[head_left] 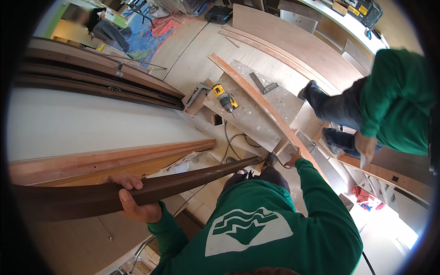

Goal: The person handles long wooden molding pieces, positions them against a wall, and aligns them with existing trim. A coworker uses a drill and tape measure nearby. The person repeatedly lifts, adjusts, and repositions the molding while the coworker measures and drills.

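Note:
My left hand [133, 197] is closed around a long dark brown wooden board [192, 179], with the thumb on its near side and fingers over its upper edge. The board runs from the left rim to near my feet. My right hand [293, 159] is at the near part of a long, narrow wooden plank [256, 97], its fingers around the edge. This plank lies slantwise across a paint-spotted work board [243, 120]. A yellow and black cordless drill [224, 97] lies on that board left of the plank, and a metal square [263, 83] lies right of it.
At the right stands a co-worker in a green top [396, 103], one hand [365, 147] hanging down. Black cable [228, 142] loops on the floor near my feet. Dark trim pieces [101, 75] line the left. A large curved-looking panel [293, 46] lies at the back. Another person [112, 28] sits far left.

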`<action>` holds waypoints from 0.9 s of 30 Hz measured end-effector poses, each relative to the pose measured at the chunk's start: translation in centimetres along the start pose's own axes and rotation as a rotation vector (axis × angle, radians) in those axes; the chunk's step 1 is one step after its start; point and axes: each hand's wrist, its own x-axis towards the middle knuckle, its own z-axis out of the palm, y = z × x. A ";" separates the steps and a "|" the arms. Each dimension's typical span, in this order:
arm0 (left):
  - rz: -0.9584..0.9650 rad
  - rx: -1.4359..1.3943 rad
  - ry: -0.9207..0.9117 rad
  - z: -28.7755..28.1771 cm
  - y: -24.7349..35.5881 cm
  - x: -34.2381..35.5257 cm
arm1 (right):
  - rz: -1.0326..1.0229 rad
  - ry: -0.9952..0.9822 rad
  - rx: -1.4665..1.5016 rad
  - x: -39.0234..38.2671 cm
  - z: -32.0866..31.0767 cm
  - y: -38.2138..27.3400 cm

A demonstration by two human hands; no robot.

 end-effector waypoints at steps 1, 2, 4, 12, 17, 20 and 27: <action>-0.005 -0.008 -0.002 0.0 0.0 0.0 | 0.023 -0.005 0.003 0.0 0.0 0.0; -0.013 -0.022 0.006 -0.1 0.0 -0.1 | 0.000 0.002 -0.008 0.1 0.1 0.0; -0.001 0.000 -0.007 -0.2 0.0 -0.2 | 0.013 0.002 -0.043 0.3 0.3 0.0; -0.056 -0.019 0.040 -1.0 0.5 -0.6 | -0.004 -0.028 -0.004 -0.5 -0.6 -0.3; -0.037 -0.002 0.003 -1.1 0.6 -0.6 | 0.003 -0.047 -0.019 -0.4 -1.1 -0.3; -0.034 -0.033 0.012 -1.1 0.5 -0.7 | -0.006 -0.019 -0.026 1.0 -0.1 0.2; -0.034 -0.037 0.016 -1.1 0.8 -0.8 | -0.036 -0.003 -0.039 2.3 1.1 0.9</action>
